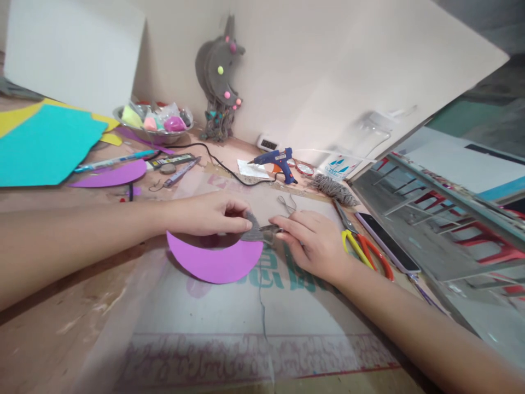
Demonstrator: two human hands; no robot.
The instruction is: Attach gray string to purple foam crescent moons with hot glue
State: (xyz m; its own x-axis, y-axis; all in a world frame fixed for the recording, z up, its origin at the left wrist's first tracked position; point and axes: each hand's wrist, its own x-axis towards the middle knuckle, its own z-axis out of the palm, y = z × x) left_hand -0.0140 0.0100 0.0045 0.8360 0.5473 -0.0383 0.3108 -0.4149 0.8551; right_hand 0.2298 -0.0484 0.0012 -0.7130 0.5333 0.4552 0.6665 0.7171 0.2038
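A purple crescent (215, 262), cut from a flat sheet, is held low over the work sheet. Tight turns of grey yarn (251, 229) cover its right-hand tip. My left hand (209, 213) is closed on that wrapped tip, thumb on top and fingers behind. Just to the right, my right hand (314, 241) pinches blurred dark strands that appear to be the same yarn. A yarn loop (287, 204) shows behind the right fingers. One thin strand (262, 306) trails from the crescent down toward me.
A blue hot glue gun (279, 163) with a black cord stands behind my hands. Scissors (361, 246), a phone (388, 241) and a yarn bundle (335, 189) lie at right. Left are turquoise sheets (45, 148), another purple piece (110, 174) and a bowl (153, 131). A decorated grey crescent (219, 71) leans behind.
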